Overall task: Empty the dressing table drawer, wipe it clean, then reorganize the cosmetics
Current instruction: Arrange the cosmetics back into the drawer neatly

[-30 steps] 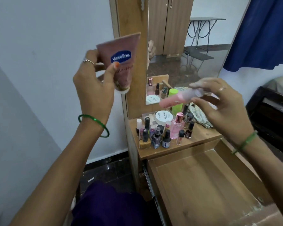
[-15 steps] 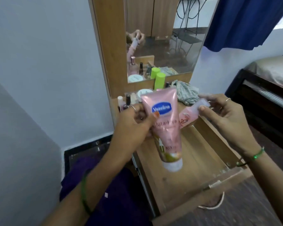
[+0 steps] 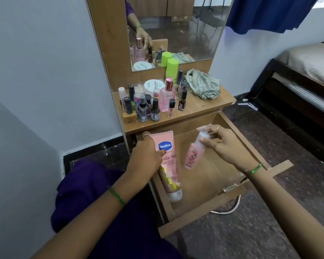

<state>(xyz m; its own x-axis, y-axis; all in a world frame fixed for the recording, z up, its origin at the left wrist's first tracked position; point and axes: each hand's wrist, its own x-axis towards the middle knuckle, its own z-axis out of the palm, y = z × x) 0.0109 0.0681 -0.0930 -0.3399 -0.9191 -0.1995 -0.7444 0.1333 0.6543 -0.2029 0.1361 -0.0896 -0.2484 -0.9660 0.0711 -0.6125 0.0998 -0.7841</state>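
Observation:
The wooden drawer (image 3: 211, 186) of the dressing table is pulled out, its floor bare. My left hand (image 3: 145, 159) grips a pink Vaseline tube (image 3: 168, 165) by its upper part, cap end down, along the drawer's left side. My right hand (image 3: 224, 144) holds a small pink pump bottle (image 3: 193, 154) by its clear top, tilted over the drawer's middle. On the tabletop (image 3: 200, 107) stand several small cosmetics bottles (image 3: 148, 103), a pink perfume bottle (image 3: 166, 96), a white jar (image 3: 153, 85) and a green bottle (image 3: 171, 69).
A crumpled grey-green cloth (image 3: 203, 85) lies on the tabletop's right part. A mirror (image 3: 174, 28) rises behind the bottles. A dark bed frame (image 3: 295, 94) stands to the right, blue curtain (image 3: 269, 14) above. A metal handle (image 3: 226, 210) hangs under the drawer front.
Both hands came down from in front of the mirror into the open drawer, carrying the Vaseline tube and the pump bottle. The view tilted downward.

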